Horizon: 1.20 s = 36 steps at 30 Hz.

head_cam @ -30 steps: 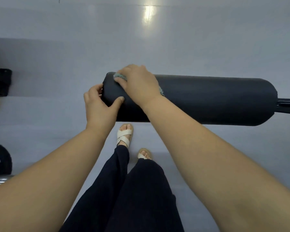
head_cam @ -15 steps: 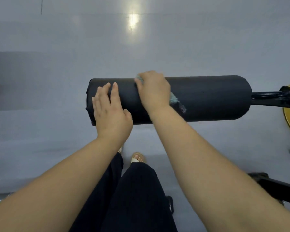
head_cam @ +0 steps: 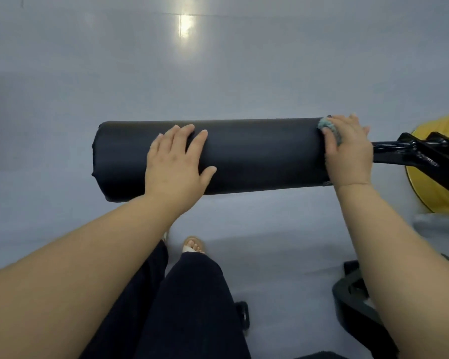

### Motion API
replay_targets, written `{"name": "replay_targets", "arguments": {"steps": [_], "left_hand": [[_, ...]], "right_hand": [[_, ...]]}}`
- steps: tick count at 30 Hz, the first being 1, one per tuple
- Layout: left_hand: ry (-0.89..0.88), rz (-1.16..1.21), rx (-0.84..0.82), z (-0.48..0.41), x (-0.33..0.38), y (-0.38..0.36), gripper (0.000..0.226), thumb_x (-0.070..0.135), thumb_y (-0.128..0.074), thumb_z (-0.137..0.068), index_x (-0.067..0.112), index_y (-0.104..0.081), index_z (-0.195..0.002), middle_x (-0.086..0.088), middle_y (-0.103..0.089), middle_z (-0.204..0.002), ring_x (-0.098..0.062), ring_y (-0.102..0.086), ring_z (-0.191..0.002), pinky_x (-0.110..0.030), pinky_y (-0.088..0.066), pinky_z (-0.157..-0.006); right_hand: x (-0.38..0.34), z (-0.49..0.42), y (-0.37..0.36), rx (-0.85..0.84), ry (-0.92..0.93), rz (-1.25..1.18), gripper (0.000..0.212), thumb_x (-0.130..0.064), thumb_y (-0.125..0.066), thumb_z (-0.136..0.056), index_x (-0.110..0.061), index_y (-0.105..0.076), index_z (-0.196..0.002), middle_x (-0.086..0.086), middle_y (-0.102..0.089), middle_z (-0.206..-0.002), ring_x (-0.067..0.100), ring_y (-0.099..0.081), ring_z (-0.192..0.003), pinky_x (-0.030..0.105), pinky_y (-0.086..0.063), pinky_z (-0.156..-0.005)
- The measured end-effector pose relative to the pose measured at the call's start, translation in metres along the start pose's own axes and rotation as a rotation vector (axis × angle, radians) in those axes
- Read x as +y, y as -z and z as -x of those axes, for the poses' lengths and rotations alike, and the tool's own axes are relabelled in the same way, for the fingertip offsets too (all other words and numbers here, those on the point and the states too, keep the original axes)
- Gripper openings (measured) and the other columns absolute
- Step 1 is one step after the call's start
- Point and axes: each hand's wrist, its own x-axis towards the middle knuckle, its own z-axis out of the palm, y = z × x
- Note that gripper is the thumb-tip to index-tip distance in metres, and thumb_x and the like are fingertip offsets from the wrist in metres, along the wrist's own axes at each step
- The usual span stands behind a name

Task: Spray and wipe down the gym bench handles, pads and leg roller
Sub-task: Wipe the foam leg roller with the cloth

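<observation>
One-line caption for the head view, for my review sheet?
Gym-bench wipe-down: left hand rests flat on the black leg roller while the right hand holds a cloth at its right end.

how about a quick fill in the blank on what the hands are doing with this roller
1. The left hand lies flat on the leg roller, holding ____.
2. The right hand grips a blue-green ____ at the roller's end next to the metal bar.
3. The rounded object behind that bar is ____ in colour.
Missing words: nothing; cloth; yellow.
</observation>
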Motion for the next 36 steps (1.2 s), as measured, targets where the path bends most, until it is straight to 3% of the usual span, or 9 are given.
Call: {"name": "replay_targets", "arguments": {"steps": [4, 7, 9, 12, 19, 25, 30, 33, 36], "left_hand": [[-0.016, -0.041, 0.005, -0.001, -0.006, 0.001, 0.065, 0.048, -0.053, -0.087, 0.020, -0.035, -0.144, -0.005, -0.034, -0.148, -0.029, -0.028, -0.136, -0.042, -0.014, -0.109], [-0.016, -0.048, 0.023, -0.001, -0.006, -0.003, 0.062, 0.045, -0.057, -0.085, 0.016, -0.044, -0.138, -0.009, -0.042, -0.143, -0.033, -0.036, -0.130, -0.046, -0.021, -0.106], [-0.033, -0.050, 0.072, 0.001, -0.008, -0.005, 0.059, 0.044, -0.055, -0.082, 0.012, -0.051, -0.131, -0.012, -0.050, -0.135, -0.037, -0.044, -0.123, -0.051, -0.030, -0.101], [-0.052, -0.060, 0.083, 0.008, -0.012, -0.007, 0.061, 0.035, -0.069, -0.078, 0.011, -0.052, -0.130, -0.013, -0.051, -0.134, -0.039, -0.045, -0.120, -0.053, -0.032, -0.099], [-0.038, -0.043, 0.153, 0.017, -0.005, -0.016, 0.063, 0.025, -0.076, -0.073, 0.010, -0.053, -0.129, -0.014, -0.051, -0.132, -0.039, -0.045, -0.122, -0.051, -0.029, -0.099], [-0.048, -0.055, 0.253, 0.028, -0.004, -0.028, 0.057, 0.020, -0.069, -0.075, 0.012, -0.053, -0.128, -0.013, -0.052, -0.132, -0.036, -0.044, -0.123, -0.045, -0.024, -0.100], [-0.089, -0.047, 0.289, 0.050, -0.009, -0.036, 0.052, 0.007, -0.071, -0.064, 0.006, -0.059, -0.115, -0.016, -0.054, -0.126, -0.036, -0.042, -0.121, -0.046, -0.029, -0.097], [-0.133, -0.076, 0.255, 0.061, -0.012, -0.038, 0.054, 0.012, -0.060, -0.069, 0.009, -0.057, -0.123, -0.015, -0.054, -0.131, -0.033, -0.040, -0.123, -0.043, -0.030, -0.098], [-0.091, -0.058, 0.228, 0.061, -0.010, -0.036, 0.051, 0.019, -0.047, -0.075, 0.009, -0.058, -0.124, -0.011, -0.056, -0.129, -0.029, -0.043, -0.120, -0.044, -0.037, -0.095]], "right_hand": [[-0.060, 0.012, -0.031, 0.090, -0.157, 0.005, 0.023, -0.017, -0.048, -0.091, -0.007, -0.067, -0.099, 0.009, -0.065, -0.108, 0.032, -0.053, -0.112, 0.046, -0.016, -0.109], [-0.129, 0.048, -0.071, 0.121, 0.162, -0.065, 0.024, -0.018, -0.049, -0.086, -0.008, -0.070, -0.092, 0.008, -0.068, -0.097, 0.033, -0.061, -0.099, 0.050, -0.021, -0.104], [-0.153, 0.069, -0.084, 0.093, 0.329, -0.140, 0.030, -0.018, -0.047, -0.085, -0.007, -0.071, -0.098, 0.011, -0.068, -0.104, 0.035, -0.059, -0.108, 0.051, -0.022, -0.106], [-0.114, 0.070, -0.074, 0.070, 0.514, -0.050, 0.026, -0.013, -0.052, -0.087, -0.009, -0.069, -0.106, 0.010, -0.066, -0.114, 0.034, -0.056, -0.117, 0.053, -0.020, -0.109], [0.017, 0.013, -0.006, 0.102, 0.012, 0.021, 0.029, -0.016, -0.041, -0.093, -0.006, -0.065, -0.105, 0.010, -0.063, -0.115, 0.039, -0.050, -0.118, 0.057, -0.029, -0.105], [-0.093, 0.005, -0.045, 0.011, 0.059, 0.137, 0.020, -0.011, -0.047, -0.088, -0.011, -0.067, -0.085, 0.012, -0.066, -0.092, 0.035, -0.056, -0.091, 0.036, -0.032, -0.078], [-0.188, 0.043, -0.091, -0.258, 0.348, -0.079, 0.022, -0.021, -0.052, -0.093, -0.013, -0.068, -0.106, 0.005, -0.064, -0.110, 0.027, -0.053, -0.104, 0.033, -0.038, -0.088], [-0.154, 0.042, -0.082, -0.144, 0.579, -0.190, 0.023, -0.019, -0.060, -0.083, -0.007, -0.072, -0.098, 0.011, -0.069, -0.100, 0.030, -0.064, -0.093, 0.051, -0.036, -0.099], [-0.082, 0.023, -0.051, -0.131, 0.440, -0.096, 0.032, -0.025, -0.048, -0.087, -0.008, -0.071, -0.102, 0.010, -0.067, -0.107, 0.030, -0.061, -0.102, 0.046, -0.025, -0.107]]}}
